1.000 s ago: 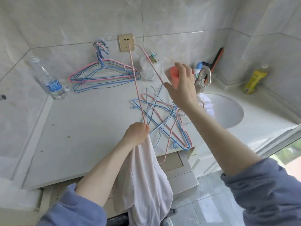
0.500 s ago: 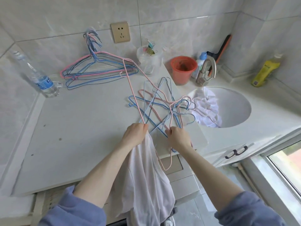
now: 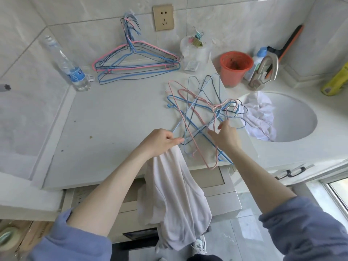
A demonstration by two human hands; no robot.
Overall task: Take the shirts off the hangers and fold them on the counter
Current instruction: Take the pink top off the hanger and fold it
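The left hand (image 3: 160,141) is gripping a pale shirt (image 3: 175,196), fingers closed, the cloth hanging down over the front edge of the bench (image 3: 113,117). The right hand (image 3: 226,136) is hovering with fingers spread loosely over a tangled pile of wire hangers (image 3: 199,113), holding nothing. More white shirts (image 3: 260,115) are lying in the sink (image 3: 297,117)

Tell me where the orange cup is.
Head view, right of centre: the orange cup stands on the counter beside the faucet, behind the sink.
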